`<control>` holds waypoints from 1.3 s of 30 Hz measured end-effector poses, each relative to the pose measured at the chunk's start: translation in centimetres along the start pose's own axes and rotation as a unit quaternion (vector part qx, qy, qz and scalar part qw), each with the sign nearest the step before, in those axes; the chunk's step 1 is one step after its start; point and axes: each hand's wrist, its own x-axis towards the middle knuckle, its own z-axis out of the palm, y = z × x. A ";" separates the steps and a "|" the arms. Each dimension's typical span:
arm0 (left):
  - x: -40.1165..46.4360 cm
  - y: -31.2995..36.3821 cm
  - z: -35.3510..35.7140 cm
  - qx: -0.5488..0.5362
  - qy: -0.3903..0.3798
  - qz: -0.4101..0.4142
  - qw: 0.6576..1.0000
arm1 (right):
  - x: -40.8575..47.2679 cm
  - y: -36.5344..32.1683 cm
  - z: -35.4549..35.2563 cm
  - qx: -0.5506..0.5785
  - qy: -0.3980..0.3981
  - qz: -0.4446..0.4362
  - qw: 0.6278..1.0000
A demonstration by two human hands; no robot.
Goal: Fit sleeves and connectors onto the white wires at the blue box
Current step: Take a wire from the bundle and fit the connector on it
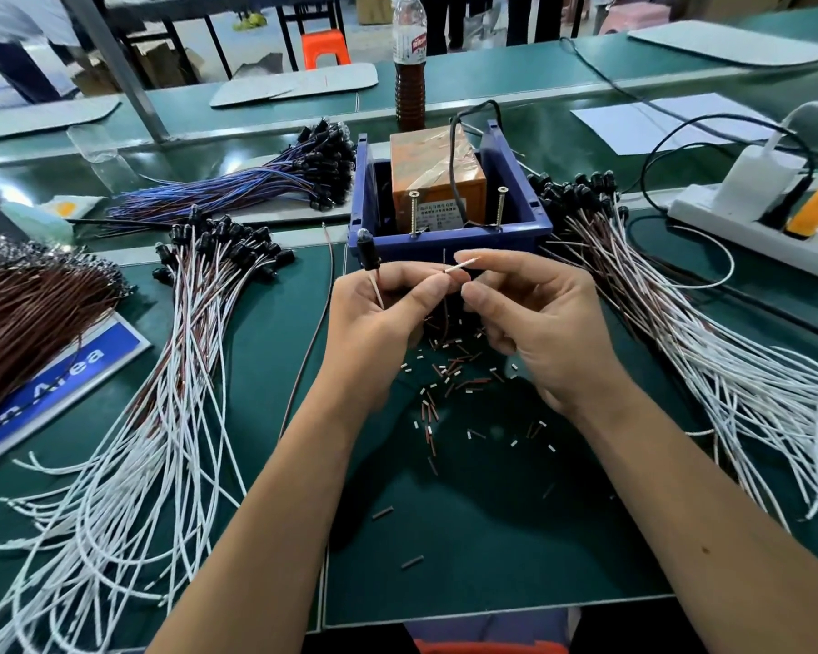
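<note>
At the centre of the frame, just in front of the blue box (pixel 449 238), a short white wire end (pixel 461 265) slants up to the right, pinched in the grip of the left hand (pixel 379 318) between thumb and forefinger; a thin brown wire (pixel 445 299) hangs down from the same pinch. That hand also holds a black connector (pixel 365 250) standing upright above its knuckles, with a pale lead running down into the palm. The right hand (pixel 534 323) sits just beside it — its fingers curled, thumb and forefinger tips brought close to the wire, though whether its grip actually holds anything cannot be told. Below both hands, small white and dark red sleeve pieces (pixel 449 375) lie scattered on the green worktop (pixel 492 535). Inside the box stands an orange taped block (pixel 438 177) with a black cable (pixel 459 134) looping over it, and two screws (pixel 500 205) rise at the front wall. Bundles of white wires (pixel 152 417) with black ends fan out at lower left and again at right; a blue-and-red bundle (pixel 237 186) lies at upper left. A bottle (pixel 409 59) of brown liquid stands behind the box, and a white power strip (pixel 752 224) lies at the right edge.
</note>
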 end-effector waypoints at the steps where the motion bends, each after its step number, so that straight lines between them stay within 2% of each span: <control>1: -0.1 0.0 0.0 -0.010 -0.011 -0.008 1.000 | 0.0 0.1 0.3 0.005 -0.002 -0.001 1.000; 7: -0.1 0.3 -0.1 -0.006 -0.041 -0.025 0.999 | 0.0 0.3 0.6 0.009 0.022 -0.006 1.000; 11: -0.2 0.7 0.4 0.036 -0.024 0.034 0.998 | 0.3 -0.1 0.3 0.040 0.078 -0.027 0.996; 14: -0.1 0.9 0.5 0.073 -0.012 0.065 0.995 | 0.6 -0.6 -0.5 0.047 0.081 -0.049 0.994; 16: -0.2 0.8 0.7 0.075 0.016 0.068 0.995 | 0.7 -0.7 -0.7 0.001 0.093 -0.079 0.993; 18: -0.2 0.7 0.8 0.067 0.063 0.067 0.994 | 0.7 -0.6 -0.7 -0.069 0.140 -0.107 0.982; 22: 0.2 0.4 0.7 0.104 0.172 0.090 0.975 | 0.9 -0.4 -0.9 -0.183 0.250 -0.153 0.939; 27: 0.9 0.3 1.1 0.107 0.255 0.083 0.957 | 1.2 -0.3 0.1 -0.313 0.290 -0.207 0.880; 32: 0.9 0.3 1.5 0.112 0.268 0.073 0.954 | 1.8 -0.3 0.8 -0.376 0.293 -0.225 0.850; 39: 1.0 0.4 1.9 0.129 0.254 0.066 0.956 | 1.7 -0.5 1.0 -0.395 0.285 -0.215 0.847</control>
